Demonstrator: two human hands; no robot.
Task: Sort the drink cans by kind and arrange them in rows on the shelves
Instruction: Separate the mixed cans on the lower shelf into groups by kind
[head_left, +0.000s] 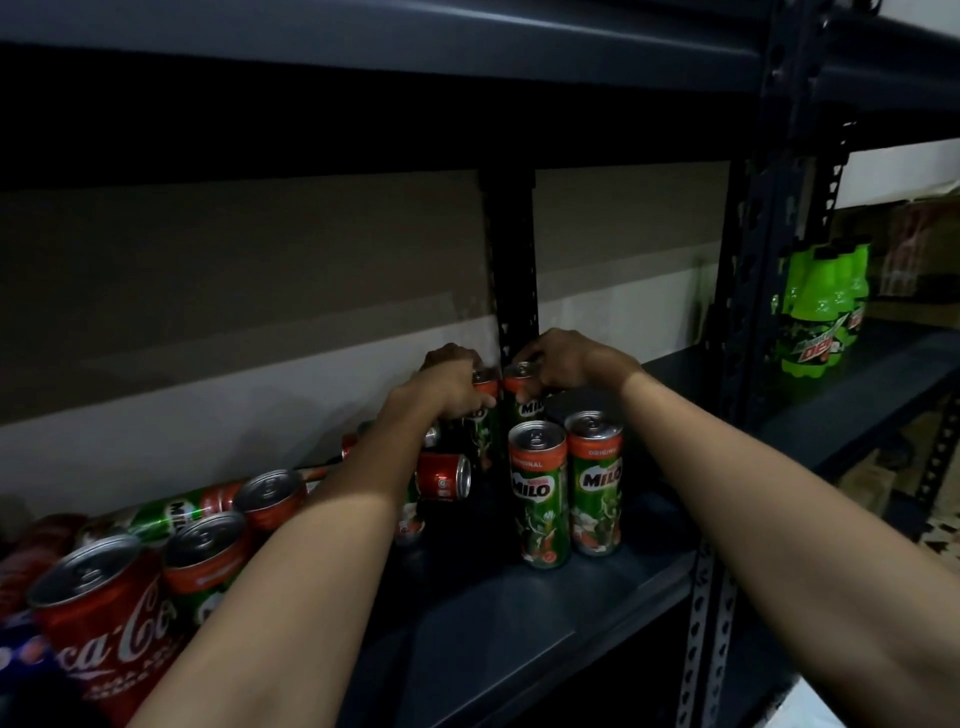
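While both arms are stretched deep into the shelf (519, 613), two Milo cans are gripped at the back.
A Coca-Cola can (111, 618) and toppled Milo cans (208, 551) are seen leftward; the left hand (449, 387) is curled round one upright can (485, 410), the right hand (563, 364) seemingly round another (522, 395), fingers partly hidden; two standing Milo cans (566, 488) are set just in front.

- Shelf (519, 623) front edge lies bare ahead of two upright Milo cans (566, 488).
- Toppled cans (208, 530) crowd the shelf's left side.
- Rear upright post (511, 260) blocks the back edge.
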